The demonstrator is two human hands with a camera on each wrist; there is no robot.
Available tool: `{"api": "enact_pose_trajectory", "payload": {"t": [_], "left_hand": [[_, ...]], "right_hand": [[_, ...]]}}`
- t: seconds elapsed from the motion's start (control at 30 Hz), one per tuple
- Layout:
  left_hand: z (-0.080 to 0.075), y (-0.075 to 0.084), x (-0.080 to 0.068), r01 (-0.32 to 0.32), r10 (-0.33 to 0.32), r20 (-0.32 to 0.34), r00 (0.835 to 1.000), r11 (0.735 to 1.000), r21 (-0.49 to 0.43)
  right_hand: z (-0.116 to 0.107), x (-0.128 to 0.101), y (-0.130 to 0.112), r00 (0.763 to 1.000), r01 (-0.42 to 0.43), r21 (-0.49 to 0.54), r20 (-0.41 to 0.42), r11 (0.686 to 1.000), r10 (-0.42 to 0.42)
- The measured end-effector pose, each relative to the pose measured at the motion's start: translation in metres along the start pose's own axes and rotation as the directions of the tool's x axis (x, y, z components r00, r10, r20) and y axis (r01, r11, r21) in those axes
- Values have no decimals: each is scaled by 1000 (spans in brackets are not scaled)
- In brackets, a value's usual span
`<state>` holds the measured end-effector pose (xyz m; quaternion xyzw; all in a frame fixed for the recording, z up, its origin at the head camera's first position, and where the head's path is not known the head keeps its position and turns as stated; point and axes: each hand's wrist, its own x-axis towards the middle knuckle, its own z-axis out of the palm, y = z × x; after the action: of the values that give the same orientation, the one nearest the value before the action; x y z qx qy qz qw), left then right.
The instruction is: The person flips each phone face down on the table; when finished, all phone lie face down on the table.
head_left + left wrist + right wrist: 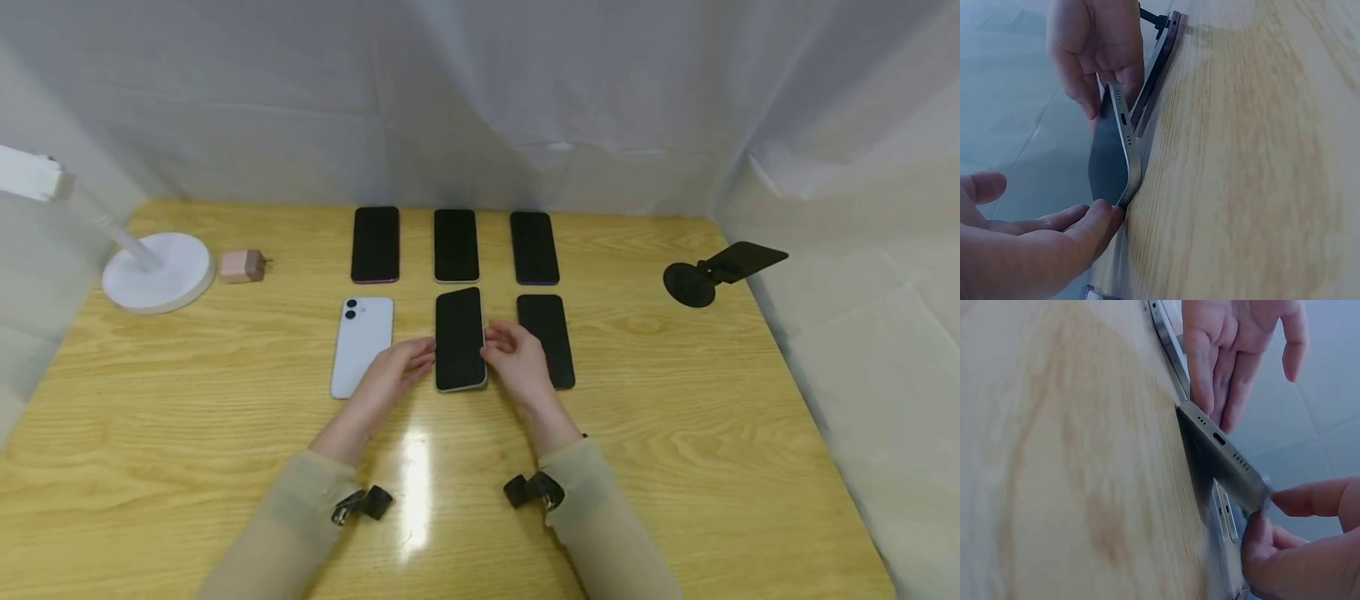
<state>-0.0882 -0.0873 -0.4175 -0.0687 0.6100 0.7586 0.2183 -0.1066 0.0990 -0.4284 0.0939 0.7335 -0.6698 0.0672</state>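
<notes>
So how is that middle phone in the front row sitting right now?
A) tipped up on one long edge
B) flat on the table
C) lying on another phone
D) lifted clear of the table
A: the middle phone rests one long edge on the table, its right side raised by the right hand.

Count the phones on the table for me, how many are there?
6. Back row: left, middle, right. Front row: white phone face down at left, middle phone tilted up between both hands, right phone partly behind the right hand. None seems hidden.
</notes>
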Motion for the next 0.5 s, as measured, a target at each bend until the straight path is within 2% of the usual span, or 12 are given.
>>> {"api": "enact_pose_trajectory", "payload": {"t": [0.23,0.5], "left_hand": [[2,2,-2,6,-6,9,1000,1000,7],[4,10,-8,-54,49,107,993,997,49]], "right_hand": [[2,0,-3,1000,5,88,26,996,-7],[7,-2,-7,998,36,96,54,995,-41]]}}
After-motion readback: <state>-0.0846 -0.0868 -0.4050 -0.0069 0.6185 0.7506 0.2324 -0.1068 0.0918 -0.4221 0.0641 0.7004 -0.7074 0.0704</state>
